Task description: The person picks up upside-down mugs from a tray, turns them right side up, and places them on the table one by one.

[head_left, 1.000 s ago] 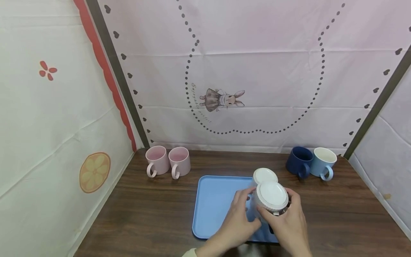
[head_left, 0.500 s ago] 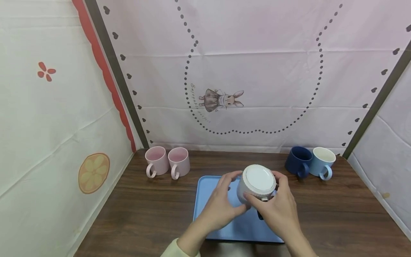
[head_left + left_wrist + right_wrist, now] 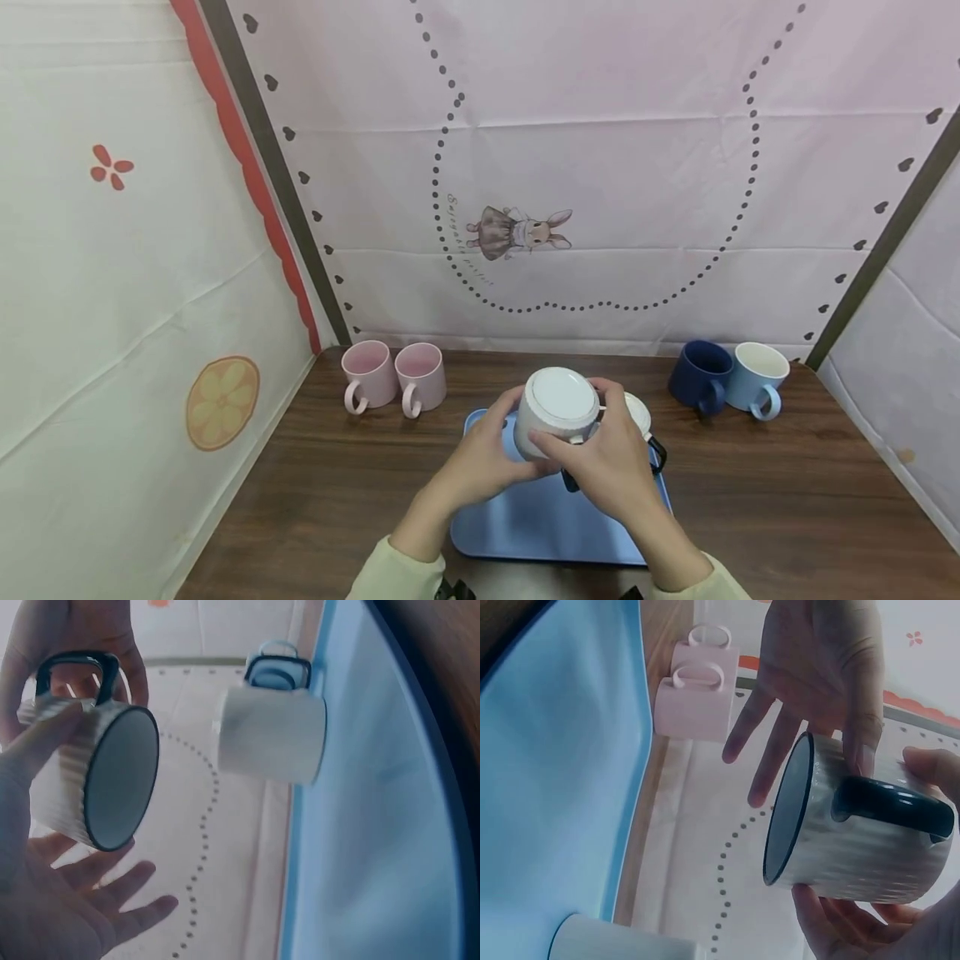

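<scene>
A white ribbed mug [image 3: 561, 395] with a dark rim and dark handle is upside down and slightly tilted above the blue tray [image 3: 551, 525]. My right hand [image 3: 617, 467] grips it, thumb on one side near the handle [image 3: 892, 806] and fingers round the other. Beside the mug, my left hand [image 3: 472, 468] has its fingers [image 3: 135, 919] straight and spread, its thumb touching near the handle. A second white mug [image 3: 271, 735], also with a dark handle, stands upside down at the tray's back right, partly hidden behind my right hand in the head view.
Two pink mugs [image 3: 368, 375] stand upright at the table's back left. At the back right are a dark blue mug [image 3: 699, 377] and a light blue mug [image 3: 752, 385], side by side. Printed cloth [image 3: 637, 192] hangs along the back and sides.
The held mug has moved left and farther back, with both hands travelling along. The second white mug, hidden behind it half a second ago, shows again at the right.
</scene>
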Action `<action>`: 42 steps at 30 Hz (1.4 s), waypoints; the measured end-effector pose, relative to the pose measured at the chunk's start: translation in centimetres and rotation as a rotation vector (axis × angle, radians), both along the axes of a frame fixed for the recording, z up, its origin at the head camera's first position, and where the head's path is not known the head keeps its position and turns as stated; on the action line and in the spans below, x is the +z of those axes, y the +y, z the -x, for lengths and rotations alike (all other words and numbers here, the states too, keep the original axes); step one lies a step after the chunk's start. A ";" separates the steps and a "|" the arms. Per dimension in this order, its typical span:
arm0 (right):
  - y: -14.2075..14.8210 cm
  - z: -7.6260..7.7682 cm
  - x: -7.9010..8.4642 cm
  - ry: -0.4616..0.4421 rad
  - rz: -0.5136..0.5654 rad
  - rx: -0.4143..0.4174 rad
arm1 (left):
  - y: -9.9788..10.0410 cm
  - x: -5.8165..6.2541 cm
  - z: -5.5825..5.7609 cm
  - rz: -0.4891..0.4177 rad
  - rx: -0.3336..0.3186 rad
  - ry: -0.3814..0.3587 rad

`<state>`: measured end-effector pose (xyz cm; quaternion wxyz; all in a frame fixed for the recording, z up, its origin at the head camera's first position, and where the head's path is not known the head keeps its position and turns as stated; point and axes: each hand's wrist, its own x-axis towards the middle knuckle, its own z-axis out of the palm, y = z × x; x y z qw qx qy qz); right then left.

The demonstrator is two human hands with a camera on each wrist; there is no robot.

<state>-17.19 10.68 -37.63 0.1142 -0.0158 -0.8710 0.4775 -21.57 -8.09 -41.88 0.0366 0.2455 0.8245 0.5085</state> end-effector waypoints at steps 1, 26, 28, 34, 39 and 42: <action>-0.1 0.2 0.1 -0.012 -0.002 0.008 | -0.1 -0.2 0.2 -0.011 -0.011 -0.011; -0.4 2.3 0.0 -0.042 0.011 0.070 | -0.4 -1.7 2.1 -0.095 -0.035 -0.053; -0.2 2.3 -0.1 -0.062 0.037 0.068 | -0.3 -1.7 2.1 -0.104 -0.044 -0.048; 0.2 1.9 -0.7 -0.089 0.122 0.074 | -0.2 -1.9 2.1 -0.119 -0.067 -0.041; 0.3 1.8 -1.5 -0.108 0.302 0.095 | -0.3 -1.8 1.9 -0.142 -0.061 -0.035; 0.4 1.8 -1.9 -0.144 0.414 0.105 | -0.4 -1.6 1.8 -0.170 -0.044 -0.034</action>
